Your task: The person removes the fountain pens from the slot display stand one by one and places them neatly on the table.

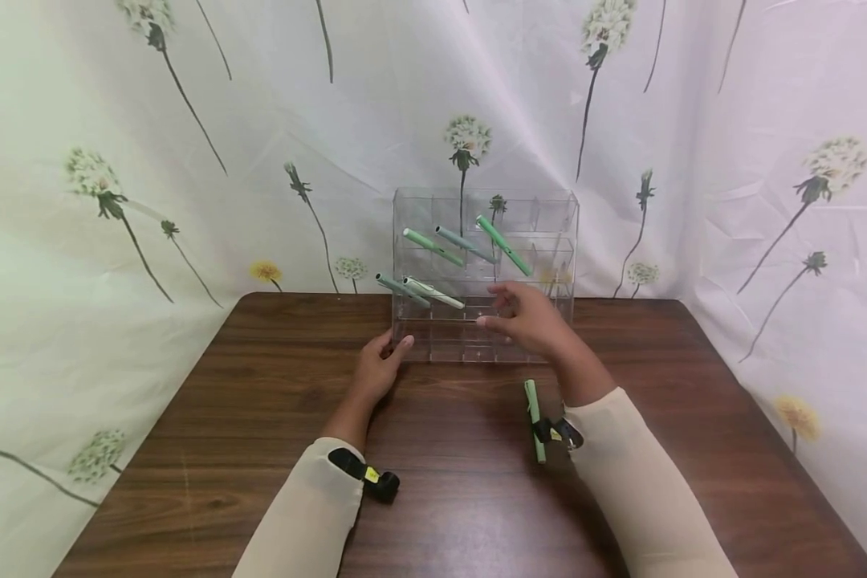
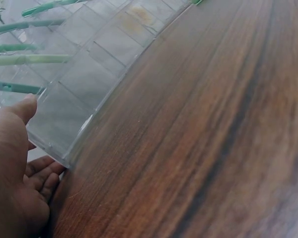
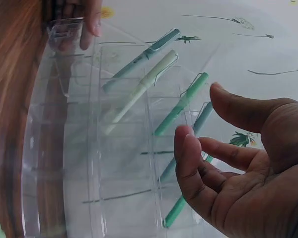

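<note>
Clear acrylic pen organizer (image 1: 484,321) stands at centre frame, at the far edge of the wooden table (image 1: 260,449), against the floral backdrop cloth (image 1: 116,120). Five pens sit tilted in its cells: two in the middle row at left (image 1: 419,291), three in the upper row (image 1: 470,241). Left hand (image 1: 377,371) rests on the table at the organizer's lower left corner, thumb laid against the front face and fingers curled round the side wall. Right hand (image 1: 531,321) hovers in front of the organizer's lower right cells, fingers loosely spread and gripping nothing; wrist view shows the fingertips (image 3: 186,144) just short of the acrylic, not touching. Light green pen (image 1: 534,417) lies on the table below the right hand, beside the wrist.
</note>
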`<state>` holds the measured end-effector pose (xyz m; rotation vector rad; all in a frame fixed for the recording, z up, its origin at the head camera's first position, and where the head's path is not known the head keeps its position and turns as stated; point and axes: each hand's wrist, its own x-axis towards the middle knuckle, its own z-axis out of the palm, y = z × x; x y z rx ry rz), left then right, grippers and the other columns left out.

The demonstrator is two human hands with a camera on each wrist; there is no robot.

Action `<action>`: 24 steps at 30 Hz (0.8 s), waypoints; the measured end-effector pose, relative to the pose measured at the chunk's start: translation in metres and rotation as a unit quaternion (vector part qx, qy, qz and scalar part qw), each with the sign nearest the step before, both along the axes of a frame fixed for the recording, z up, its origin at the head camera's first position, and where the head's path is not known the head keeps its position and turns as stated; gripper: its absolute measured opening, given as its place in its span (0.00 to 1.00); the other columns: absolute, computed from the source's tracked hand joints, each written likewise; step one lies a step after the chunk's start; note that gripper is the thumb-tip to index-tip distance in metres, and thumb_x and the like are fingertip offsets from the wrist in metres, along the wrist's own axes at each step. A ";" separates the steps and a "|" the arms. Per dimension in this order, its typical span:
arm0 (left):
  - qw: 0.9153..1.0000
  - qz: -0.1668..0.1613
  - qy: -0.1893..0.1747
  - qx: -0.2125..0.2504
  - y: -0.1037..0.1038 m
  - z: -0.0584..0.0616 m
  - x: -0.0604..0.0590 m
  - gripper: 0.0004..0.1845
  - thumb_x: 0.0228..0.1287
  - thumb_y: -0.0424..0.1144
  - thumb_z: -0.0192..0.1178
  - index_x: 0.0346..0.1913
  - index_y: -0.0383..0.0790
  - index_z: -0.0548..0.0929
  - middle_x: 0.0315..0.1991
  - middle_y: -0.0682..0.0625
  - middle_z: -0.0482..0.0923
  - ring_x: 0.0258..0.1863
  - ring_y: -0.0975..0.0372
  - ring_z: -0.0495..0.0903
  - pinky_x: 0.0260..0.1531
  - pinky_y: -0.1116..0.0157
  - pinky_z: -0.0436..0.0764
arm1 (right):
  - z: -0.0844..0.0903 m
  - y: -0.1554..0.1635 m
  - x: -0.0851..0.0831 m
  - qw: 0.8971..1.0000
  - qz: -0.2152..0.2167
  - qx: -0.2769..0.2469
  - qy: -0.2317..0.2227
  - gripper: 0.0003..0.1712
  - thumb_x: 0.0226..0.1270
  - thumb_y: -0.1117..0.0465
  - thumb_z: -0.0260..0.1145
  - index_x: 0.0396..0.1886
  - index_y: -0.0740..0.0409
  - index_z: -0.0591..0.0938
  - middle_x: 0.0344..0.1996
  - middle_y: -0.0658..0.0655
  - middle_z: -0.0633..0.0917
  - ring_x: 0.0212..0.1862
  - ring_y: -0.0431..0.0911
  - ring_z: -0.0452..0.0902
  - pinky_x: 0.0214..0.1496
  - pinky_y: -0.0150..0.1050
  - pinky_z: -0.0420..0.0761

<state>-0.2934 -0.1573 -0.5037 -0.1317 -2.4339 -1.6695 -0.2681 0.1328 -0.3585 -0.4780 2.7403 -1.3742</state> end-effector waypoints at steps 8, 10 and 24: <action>1.000 -0.004 0.003 -0.004 -0.001 -0.001 -0.001 0.27 0.81 0.51 0.65 0.73 0.37 0.82 0.69 0.35 0.84 0.71 0.45 0.81 0.71 0.45 0.79 | 0.006 -0.022 -0.010 0.998 -0.017 -0.048 0.027 0.31 0.76 0.59 0.75 0.74 0.63 0.79 0.67 0.69 0.83 0.66 0.62 0.83 0.59 0.56 0.88; 1.000 -0.002 0.000 -0.002 -0.001 -0.001 -0.001 0.28 0.81 0.51 0.65 0.73 0.38 0.82 0.69 0.35 0.84 0.71 0.45 0.81 0.71 0.45 0.79 | 0.006 -0.029 -0.014 0.998 -0.016 -0.053 0.034 0.31 0.76 0.59 0.75 0.73 0.63 0.80 0.68 0.67 0.83 0.67 0.61 0.82 0.62 0.57 0.87; 1.000 0.000 -0.006 0.004 0.000 -0.001 -0.001 0.30 0.81 0.52 0.66 0.76 0.41 0.80 0.71 0.35 0.82 0.73 0.45 0.80 0.73 0.44 0.78 | -0.005 -0.066 -0.035 0.997 -0.023 -0.041 0.068 0.26 0.78 0.59 0.74 0.70 0.62 0.82 0.70 0.64 0.82 0.74 0.61 0.78 0.69 0.60 0.84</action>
